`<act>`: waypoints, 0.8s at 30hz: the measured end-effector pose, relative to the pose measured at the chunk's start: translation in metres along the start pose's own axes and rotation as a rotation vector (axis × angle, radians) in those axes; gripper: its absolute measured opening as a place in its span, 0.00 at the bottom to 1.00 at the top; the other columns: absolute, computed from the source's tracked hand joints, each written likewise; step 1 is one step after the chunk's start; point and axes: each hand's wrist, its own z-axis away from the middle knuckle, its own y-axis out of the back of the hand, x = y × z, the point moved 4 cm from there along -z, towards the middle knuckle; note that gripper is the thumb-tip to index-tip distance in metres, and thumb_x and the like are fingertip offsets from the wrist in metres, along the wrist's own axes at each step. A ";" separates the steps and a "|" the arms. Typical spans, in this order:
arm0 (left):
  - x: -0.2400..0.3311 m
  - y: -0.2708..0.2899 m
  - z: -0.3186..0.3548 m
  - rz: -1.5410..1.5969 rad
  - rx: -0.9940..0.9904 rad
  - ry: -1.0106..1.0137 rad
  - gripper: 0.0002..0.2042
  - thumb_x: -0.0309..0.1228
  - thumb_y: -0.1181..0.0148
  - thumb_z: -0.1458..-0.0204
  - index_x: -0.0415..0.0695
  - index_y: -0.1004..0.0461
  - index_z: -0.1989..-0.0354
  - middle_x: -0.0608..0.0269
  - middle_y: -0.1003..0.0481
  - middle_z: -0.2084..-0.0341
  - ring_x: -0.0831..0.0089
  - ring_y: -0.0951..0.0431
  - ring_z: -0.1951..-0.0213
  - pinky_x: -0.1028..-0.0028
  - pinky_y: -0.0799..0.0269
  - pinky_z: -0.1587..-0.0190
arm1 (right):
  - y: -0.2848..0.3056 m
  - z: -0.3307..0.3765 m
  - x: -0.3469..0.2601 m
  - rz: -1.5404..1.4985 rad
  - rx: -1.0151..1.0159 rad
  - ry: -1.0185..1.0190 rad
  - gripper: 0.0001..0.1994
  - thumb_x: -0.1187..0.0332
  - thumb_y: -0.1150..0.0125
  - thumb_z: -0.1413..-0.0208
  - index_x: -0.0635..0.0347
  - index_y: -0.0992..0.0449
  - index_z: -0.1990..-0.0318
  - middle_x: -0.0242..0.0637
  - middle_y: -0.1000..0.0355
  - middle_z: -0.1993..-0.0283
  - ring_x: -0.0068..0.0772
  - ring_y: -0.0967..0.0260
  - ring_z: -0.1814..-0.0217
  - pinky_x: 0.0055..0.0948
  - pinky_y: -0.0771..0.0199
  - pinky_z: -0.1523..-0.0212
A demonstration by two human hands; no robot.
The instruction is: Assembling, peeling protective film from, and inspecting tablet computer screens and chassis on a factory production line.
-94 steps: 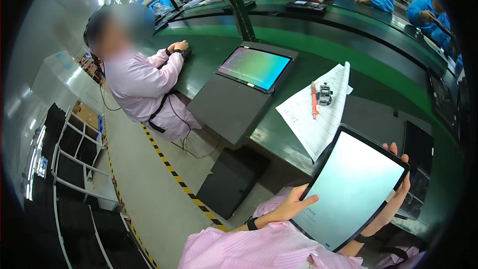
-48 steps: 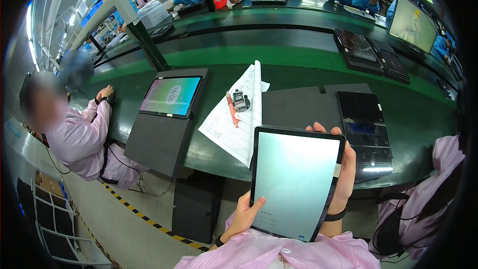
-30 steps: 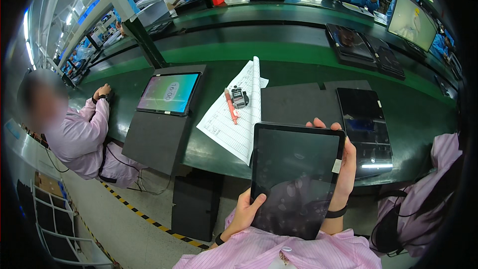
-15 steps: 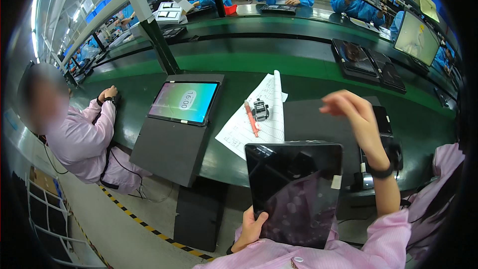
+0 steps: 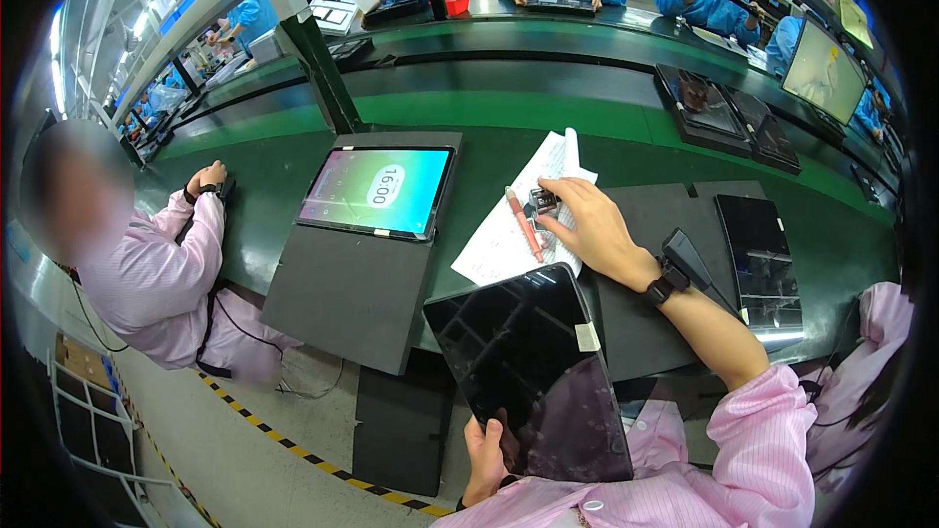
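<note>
My left hand (image 5: 486, 455) grips the lower left edge of a black tablet (image 5: 523, 362), screen dark and smudged, tilted in front of my body. A small pale tab sticks to the tablet's right edge. With thumb and fingers on either side, my right hand (image 5: 597, 230) takes hold of a small black device (image 5: 544, 200) on the written paper sheets (image 5: 494, 235). Part of that device is hidden by the fingers. Close beside it lies a red pen (image 5: 524, 225). My right wrist wears a black band with a black block (image 5: 687, 258) by it.
To the left, a lit tablet (image 5: 377, 191) rests on a dark foam block (image 5: 337, 293). Another dark tablet (image 5: 761, 259) lies at right on a black mat (image 5: 650, 318). More tablets (image 5: 704, 103) sit farther back. A person in pink (image 5: 161, 269) sits at left; others in blue work across the bench.
My right hand has come down from the raised position at right onto the small black device. The tablet in my left hand has turned and tilted to the left.
</note>
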 end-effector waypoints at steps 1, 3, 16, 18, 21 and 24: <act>0.002 0.000 0.001 0.006 -0.025 -0.011 0.15 0.36 0.43 0.45 0.37 0.31 0.57 0.67 0.27 0.65 0.82 0.31 0.64 0.79 0.36 0.58 | 0.000 0.000 0.001 -0.001 -0.005 -0.004 0.16 0.68 0.39 0.54 0.62 0.28 0.57 0.39 0.29 0.57 0.41 0.33 0.53 0.33 0.32 0.53; 0.004 -0.001 0.002 0.010 -0.048 -0.018 0.14 0.35 0.44 0.45 0.37 0.31 0.57 0.67 0.27 0.66 0.83 0.31 0.65 0.80 0.36 0.59 | 0.001 -0.004 0.000 0.034 0.011 0.077 0.17 0.69 0.37 0.55 0.62 0.29 0.56 0.39 0.29 0.59 0.40 0.32 0.55 0.33 0.31 0.56; 0.005 -0.004 0.007 -0.049 -0.057 -0.058 0.17 0.36 0.43 0.45 0.37 0.31 0.53 0.65 0.27 0.60 0.80 0.29 0.59 0.76 0.36 0.50 | 0.062 -0.006 -0.033 -0.040 0.301 -0.026 0.17 0.65 0.41 0.49 0.62 0.27 0.51 0.44 0.30 0.49 0.48 0.38 0.42 0.38 0.37 0.45; 0.006 -0.004 0.009 -0.066 -0.056 -0.058 0.18 0.36 0.42 0.46 0.37 0.31 0.53 0.65 0.27 0.59 0.80 0.30 0.58 0.76 0.37 0.49 | 0.084 0.009 -0.054 -0.820 0.120 -0.291 0.17 0.63 0.49 0.42 0.64 0.27 0.51 0.43 0.29 0.49 0.35 0.38 0.41 0.32 0.41 0.43; 0.001 -0.007 0.006 -0.083 -0.226 -0.082 0.15 0.35 0.48 0.42 0.39 0.34 0.51 0.65 0.28 0.56 0.77 0.29 0.56 0.77 0.34 0.52 | 0.087 0.041 -0.092 -1.091 -0.048 -0.250 0.20 0.62 0.59 0.38 0.68 0.32 0.46 0.43 0.31 0.47 0.31 0.36 0.43 0.29 0.42 0.42; 0.002 -0.026 0.007 -0.067 -0.144 -0.055 0.17 0.39 0.42 0.46 0.38 0.31 0.57 0.73 0.29 0.74 0.88 0.35 0.79 0.85 0.42 0.78 | 0.093 0.057 -0.105 -1.257 0.056 -0.361 0.21 0.62 0.62 0.38 0.68 0.35 0.44 0.46 0.32 0.46 0.32 0.36 0.43 0.29 0.42 0.42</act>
